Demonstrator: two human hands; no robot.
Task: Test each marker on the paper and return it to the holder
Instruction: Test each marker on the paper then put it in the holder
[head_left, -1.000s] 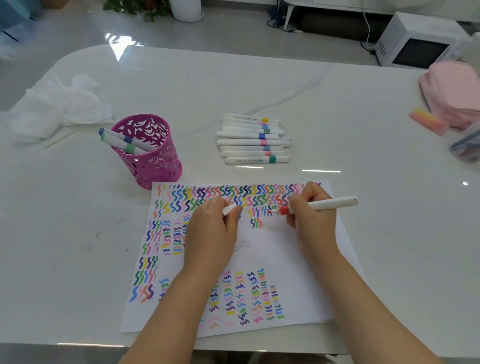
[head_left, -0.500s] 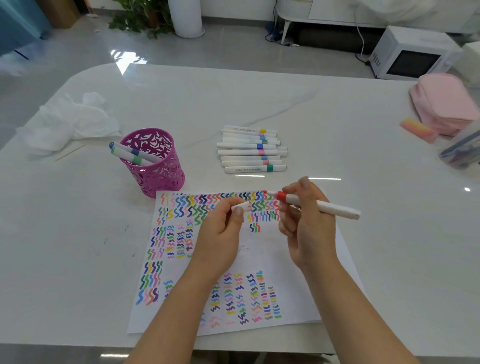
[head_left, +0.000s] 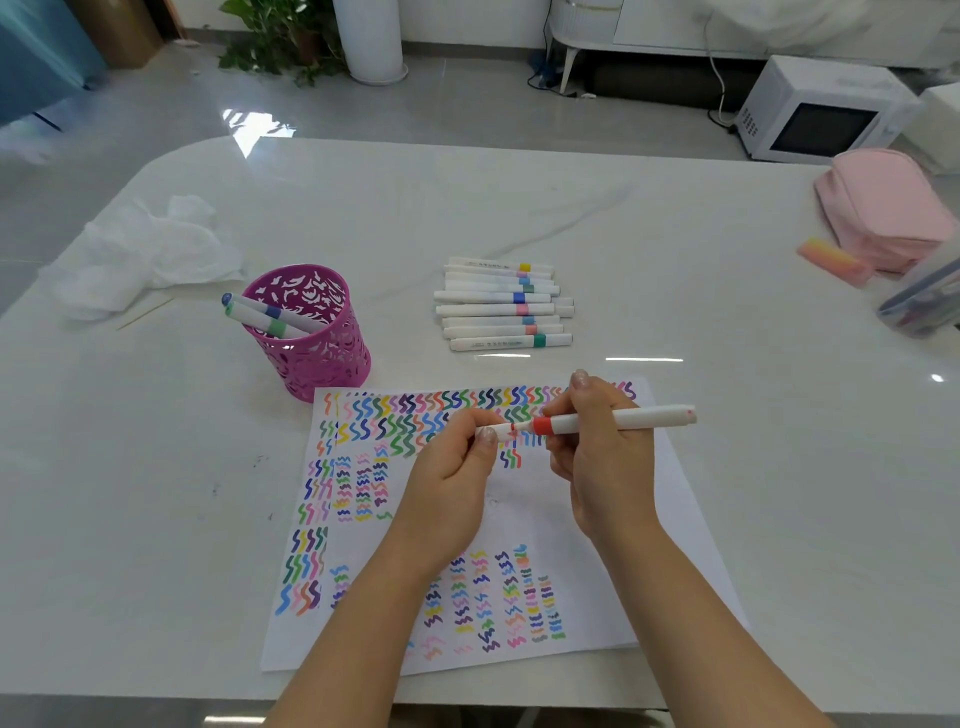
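One white marker (head_left: 623, 420) lies level just above the paper (head_left: 675, 519), near its far edge. Its barrel has a red band and a red-dotted right end. The right hand (head_left: 597, 457) curls round the barrel beside the band. The left hand (head_left: 452, 467) pinches the white cap (head_left: 498, 430) at the left end, and the cap may not be fully seated. The pink holder (head_left: 306, 332) stands to the left with two markers (head_left: 270, 317) in it.

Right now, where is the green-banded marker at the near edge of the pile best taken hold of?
Pinch the green-banded marker at mid-barrel, left of its band, coming from above on the near side. It lies flat and crosswise; its near flank faces bare table, while the other markers crowd its far flank, so room is likely only in front.
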